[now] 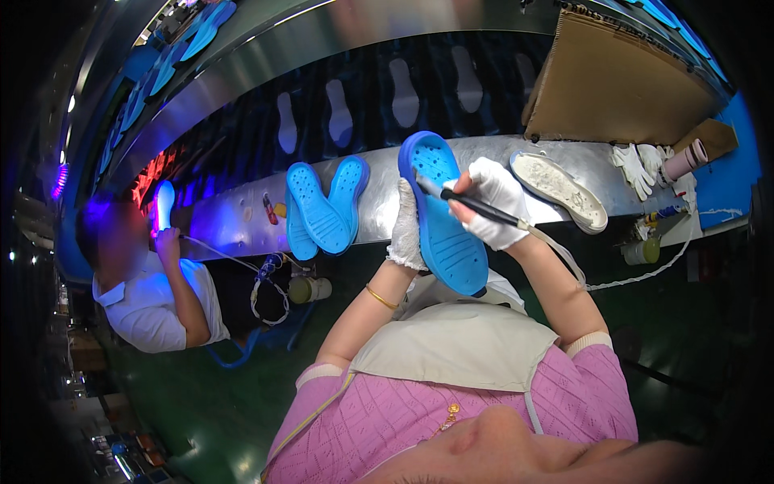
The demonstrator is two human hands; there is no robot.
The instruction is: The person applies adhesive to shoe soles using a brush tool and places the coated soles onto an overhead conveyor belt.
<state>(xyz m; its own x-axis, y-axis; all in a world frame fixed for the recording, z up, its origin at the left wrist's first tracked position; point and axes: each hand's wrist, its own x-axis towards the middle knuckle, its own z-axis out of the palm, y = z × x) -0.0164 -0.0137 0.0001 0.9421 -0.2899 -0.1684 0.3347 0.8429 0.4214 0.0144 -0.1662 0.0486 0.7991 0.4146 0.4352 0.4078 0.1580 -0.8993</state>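
My left hand (405,227), in a white glove, grips the edge of a blue shoe sole (453,250) and holds it tilted up above the front of the bench. Between the bare fingertips of my gloved right hand (493,194) is a black-handled brush (488,209), fed by a pale hose. Its bristles are at the upper part of the sole's inner face, which has small holes near the top and grooves lower down. Left of my hands, several more blue soles (317,211) overlap on the metal bench. A whitish sole-shaped piece (556,187), crusted inside, lies right of my right hand.
Behind the bench (379,211) a dark conveyor carries several soles (405,93). A cardboard box (625,77) stands at back right, with white gloves (635,171) in front. At left, a co-worker (165,294) holds a lit sole. Pots (641,252) with hoses hang under the bench.
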